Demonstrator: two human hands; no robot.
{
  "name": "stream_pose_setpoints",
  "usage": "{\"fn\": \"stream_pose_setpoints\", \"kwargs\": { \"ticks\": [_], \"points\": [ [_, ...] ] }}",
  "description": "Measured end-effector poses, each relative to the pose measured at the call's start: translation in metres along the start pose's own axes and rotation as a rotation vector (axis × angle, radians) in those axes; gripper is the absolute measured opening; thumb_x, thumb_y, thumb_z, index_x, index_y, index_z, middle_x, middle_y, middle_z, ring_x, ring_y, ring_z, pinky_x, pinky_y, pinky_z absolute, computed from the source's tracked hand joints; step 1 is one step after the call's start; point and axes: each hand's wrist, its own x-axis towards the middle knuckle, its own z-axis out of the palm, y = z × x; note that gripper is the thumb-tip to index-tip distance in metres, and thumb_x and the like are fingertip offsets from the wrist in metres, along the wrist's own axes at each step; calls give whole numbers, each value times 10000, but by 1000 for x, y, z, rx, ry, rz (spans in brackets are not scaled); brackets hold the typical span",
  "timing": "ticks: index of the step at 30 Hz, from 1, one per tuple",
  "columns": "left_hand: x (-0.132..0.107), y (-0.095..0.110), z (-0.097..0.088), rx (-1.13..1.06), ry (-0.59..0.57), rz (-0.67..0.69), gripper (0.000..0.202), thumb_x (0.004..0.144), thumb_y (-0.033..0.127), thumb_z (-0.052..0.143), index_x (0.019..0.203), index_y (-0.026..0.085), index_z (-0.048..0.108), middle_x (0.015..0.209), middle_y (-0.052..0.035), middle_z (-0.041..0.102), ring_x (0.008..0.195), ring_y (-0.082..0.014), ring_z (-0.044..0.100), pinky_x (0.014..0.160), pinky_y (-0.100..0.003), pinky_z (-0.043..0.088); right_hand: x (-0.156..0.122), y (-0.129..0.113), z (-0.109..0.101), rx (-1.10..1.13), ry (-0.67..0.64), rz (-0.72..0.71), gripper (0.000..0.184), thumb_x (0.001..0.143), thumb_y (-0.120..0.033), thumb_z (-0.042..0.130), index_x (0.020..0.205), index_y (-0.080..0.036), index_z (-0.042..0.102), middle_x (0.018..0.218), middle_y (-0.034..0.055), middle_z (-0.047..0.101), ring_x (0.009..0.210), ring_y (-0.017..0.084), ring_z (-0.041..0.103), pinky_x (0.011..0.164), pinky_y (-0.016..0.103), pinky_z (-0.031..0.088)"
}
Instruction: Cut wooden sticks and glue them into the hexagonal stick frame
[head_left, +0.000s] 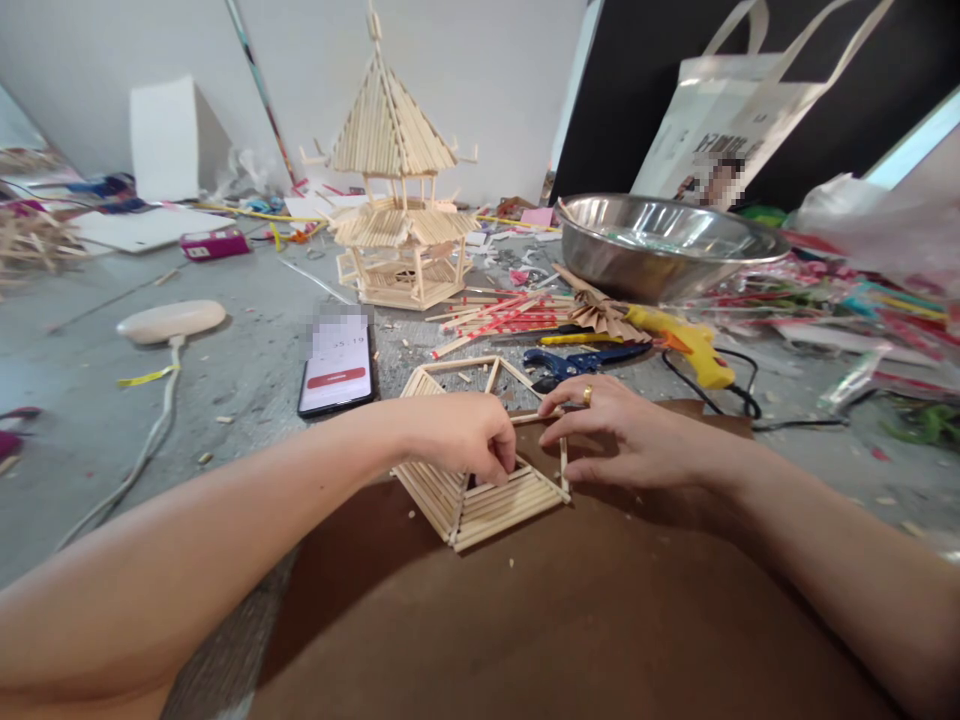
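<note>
A hexagonal frame of thin wooden sticks (499, 515) lies on a brown sheet (465, 640). Its left and near sides are filled with rows of sticks, while the far and right sides show bare outline. My left hand (469, 435) reaches over the middle of the frame with its fingers curled together. Whatever those fingers pinch is hidden. At the frame's right edge, my right hand (619, 430) has its fingers and thumb apart, close around the outline stick there. A ring is on one of its fingers.
Behind the frame stand a stick-built pagoda model (405, 225) and a metal basin (667, 245). A phone (337, 365) lies left, near a white corded device (172, 322). Red-marked sticks (502, 315), blue cutters (577, 360) and a yellow glue gun (694, 350) lie beyond my hands.
</note>
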Motion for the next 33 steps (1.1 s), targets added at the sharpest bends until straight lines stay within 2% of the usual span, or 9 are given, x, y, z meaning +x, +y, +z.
{"fn": "stream_pose_setpoints", "kwargs": {
  "ticks": [13, 27, 33],
  "points": [
    [0, 0, -1, 20, -37, -13, 213, 641, 240, 529, 802, 153, 638, 754, -15, 648, 606, -81, 537, 555, -168, 363, 2, 1, 0, 32, -39, 23, 335, 677, -468, 483, 894, -244, 607, 1060, 62, 463, 1031, 213, 369, 870, 388, 273],
    [1, 2, 1, 39, -1, -71, 206, 636, 234, 526, 781, 153, 648, 733, -15, 654, 594, -77, 536, 543, -161, 359, 3, 1, -1, 20, -53, 21, 342, 682, -480, 472, 901, -249, 598, 1066, 57, 459, 1028, 207, 368, 876, 391, 258],
    [1, 1, 1, 54, -18, -51, 205, 651, 243, 506, 774, 154, 644, 723, -13, 653, 588, -76, 534, 546, -163, 356, 3, 1, 0, 28, -45, 18, 338, 678, -475, 478, 895, -246, 601, 1062, 58, 468, 1023, 207, 374, 866, 386, 270]
  ]
}}
